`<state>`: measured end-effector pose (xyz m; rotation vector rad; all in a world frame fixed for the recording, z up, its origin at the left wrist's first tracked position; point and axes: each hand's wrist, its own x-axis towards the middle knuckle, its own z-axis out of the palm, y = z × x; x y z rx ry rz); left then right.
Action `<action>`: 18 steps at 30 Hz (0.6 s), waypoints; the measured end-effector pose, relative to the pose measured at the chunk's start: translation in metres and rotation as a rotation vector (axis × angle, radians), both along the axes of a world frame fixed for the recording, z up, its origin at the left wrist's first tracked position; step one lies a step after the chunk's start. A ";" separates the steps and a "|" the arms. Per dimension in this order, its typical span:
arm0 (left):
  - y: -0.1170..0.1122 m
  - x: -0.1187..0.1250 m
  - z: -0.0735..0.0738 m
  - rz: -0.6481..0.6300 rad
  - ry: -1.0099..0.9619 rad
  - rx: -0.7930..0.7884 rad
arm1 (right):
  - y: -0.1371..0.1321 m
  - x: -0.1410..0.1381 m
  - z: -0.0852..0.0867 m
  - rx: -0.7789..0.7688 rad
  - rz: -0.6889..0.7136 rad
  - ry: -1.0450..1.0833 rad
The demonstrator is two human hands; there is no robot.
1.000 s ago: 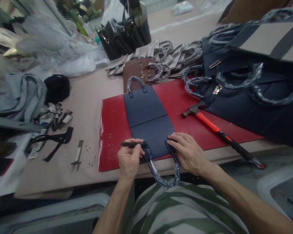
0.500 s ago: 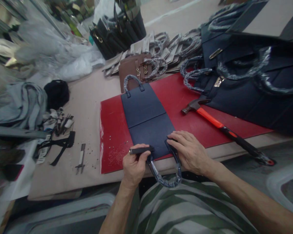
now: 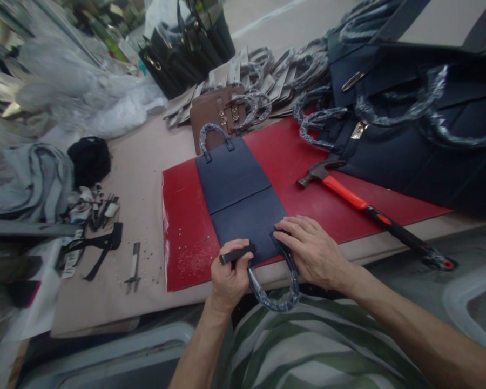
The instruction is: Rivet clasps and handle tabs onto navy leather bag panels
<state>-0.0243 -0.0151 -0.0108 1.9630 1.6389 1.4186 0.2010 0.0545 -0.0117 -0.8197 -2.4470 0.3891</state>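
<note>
A navy bag panel lies lengthwise in front of me on a red board. Plastic-wrapped handles are at both its ends. My left hand is closed round a short dark punch, which leans over sideways at the left end of the near handle. Its tip is hard to make out against the dark panel. On the right end of that handle, the fingers of my right hand press down at the panel's edge; the thumb is hidden. The handle's loop hangs past the table edge towards me.
A claw hammer with an orange and black grip lies right of the panel. Navy bags crowd the right side, a brown bag the back. Small tools and black straps lie left.
The punch in my left hand has tilted so that its outer end sits lower. My left hand has shifted slightly right. My right hand stays at the handle; the view has shifted a little.
</note>
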 end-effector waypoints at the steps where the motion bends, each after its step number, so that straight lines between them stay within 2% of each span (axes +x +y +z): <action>1: 0.001 0.001 -0.001 -0.012 0.007 0.020 | 0.000 0.000 0.000 -0.002 0.000 0.005; 9: 0.006 0.002 0.003 -0.036 0.115 0.025 | -0.001 0.000 -0.002 -0.019 -0.006 0.010; 14: 0.012 0.000 0.009 -0.083 0.117 -0.048 | -0.001 0.000 -0.002 0.002 0.002 -0.009; 18: 0.013 0.000 0.010 -0.078 0.122 -0.055 | -0.001 0.000 0.002 -0.022 0.025 0.068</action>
